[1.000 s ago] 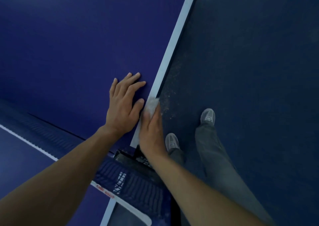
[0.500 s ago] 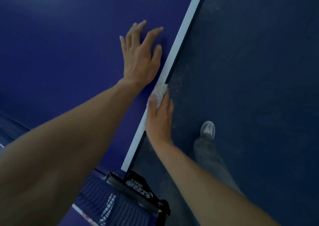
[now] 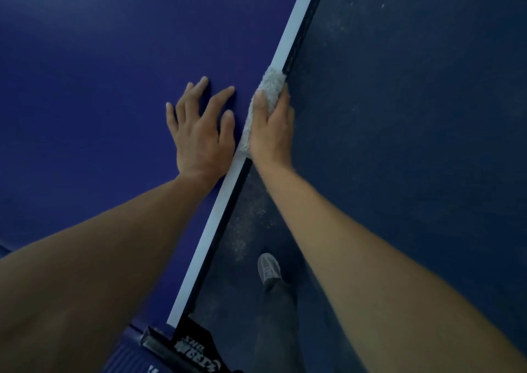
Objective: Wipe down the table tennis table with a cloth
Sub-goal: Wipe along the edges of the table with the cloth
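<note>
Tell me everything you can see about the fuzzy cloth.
The cloth is pale grey and fuzzy, like towelling, bunched into a long wad. It lies along the white edge line of the blue table, folding over the rim. The right hand grips it, thumb on top, fingers down the side, hiding much of it.

Blue table top (image 3: 99, 59) fills the upper left and centre left of the frame, leaving wide room to slide a hand. The white edge stripe (image 3: 295, 20) runs open toward the top, above the cloth (image 3: 269, 87) that the right hand (image 3: 271, 133) grips over the edge at mid-frame, with the left hand (image 3: 199, 136) flat just beside it. At bottom centre a black net clamp (image 3: 194, 347) blocks the edge, and a shoe (image 3: 268, 268) stands on the dark floor (image 3: 413, 116) nearby.
</note>
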